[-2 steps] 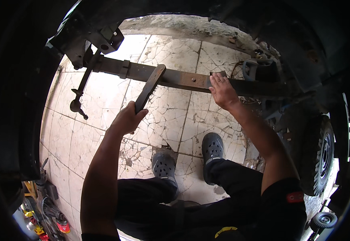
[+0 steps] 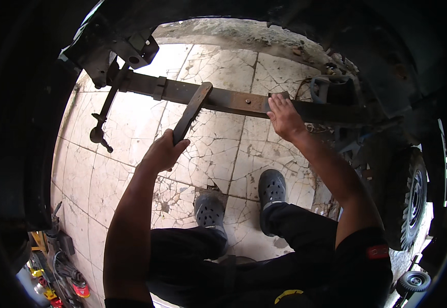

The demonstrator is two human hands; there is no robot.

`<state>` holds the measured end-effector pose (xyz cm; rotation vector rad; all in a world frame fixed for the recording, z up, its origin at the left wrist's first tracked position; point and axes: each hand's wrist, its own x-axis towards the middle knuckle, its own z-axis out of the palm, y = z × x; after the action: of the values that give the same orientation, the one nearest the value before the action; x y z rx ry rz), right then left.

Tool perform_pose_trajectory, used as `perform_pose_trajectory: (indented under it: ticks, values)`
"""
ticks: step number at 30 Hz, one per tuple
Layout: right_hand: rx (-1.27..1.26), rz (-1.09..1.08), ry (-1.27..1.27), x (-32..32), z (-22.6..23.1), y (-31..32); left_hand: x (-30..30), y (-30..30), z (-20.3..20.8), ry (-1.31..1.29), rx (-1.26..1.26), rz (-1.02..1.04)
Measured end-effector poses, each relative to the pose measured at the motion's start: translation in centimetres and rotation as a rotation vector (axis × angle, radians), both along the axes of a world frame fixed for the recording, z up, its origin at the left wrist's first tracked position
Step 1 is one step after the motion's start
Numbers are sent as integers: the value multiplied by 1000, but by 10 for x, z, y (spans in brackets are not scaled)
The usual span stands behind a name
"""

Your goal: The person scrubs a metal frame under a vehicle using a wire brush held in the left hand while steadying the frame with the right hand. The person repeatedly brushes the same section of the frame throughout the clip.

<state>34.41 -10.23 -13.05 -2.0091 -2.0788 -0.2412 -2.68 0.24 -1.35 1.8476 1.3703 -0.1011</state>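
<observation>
A long dark leaf spring [image 2: 221,96] runs across the upper middle, with a rusty brown patch and a small round bolt head on its top face. My left hand [image 2: 163,151] is closed around the lower end of a wire brush [image 2: 191,113]. The brush lies tilted, its far end over the leaf spring and its bristles along the right side. To the right, my right hand [image 2: 285,116] rests on the spring with fingers stretched out flat. Under those fingertips shows a small dark flat piece [image 2: 284,94]; what it is I cannot make out.
A ball-ended rod [image 2: 96,134] hangs down at the left, below a metal bracket [image 2: 140,54]. Dark vehicle bodywork surrounds the view. A tyre [image 2: 413,200] stands at the right. Tools [image 2: 43,287] lie at lower left. My shoes stand on cracked tiles [image 2: 215,138].
</observation>
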Motion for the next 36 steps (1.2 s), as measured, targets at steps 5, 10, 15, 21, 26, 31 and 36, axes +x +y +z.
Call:
perform_pose_trajectory:
  ticks: [5,10,15,21,26,31,36]
  values:
    - [35,123,-66,-32,-6,-21,-4,-1,2,24,3,10]
    - [-49,-199,-34,3,0,9,5,4,0,1,20,-19]
    - [41,108,-40,-34,-9,-1,-3,9,-1,32,32,-16]
    - [22,-205,-5,1,-6,5,3,7,0,18,31,-13]
    - [61,190,-7,-21,-4,-4,1,6,-1,-10,55,-13]
    - [16,-168,-44,28,-1,-9,6,8,-3,-2,79,-27]
    - [10,133,-39,-10,-3,-20,1,8,4,33,66,-25]
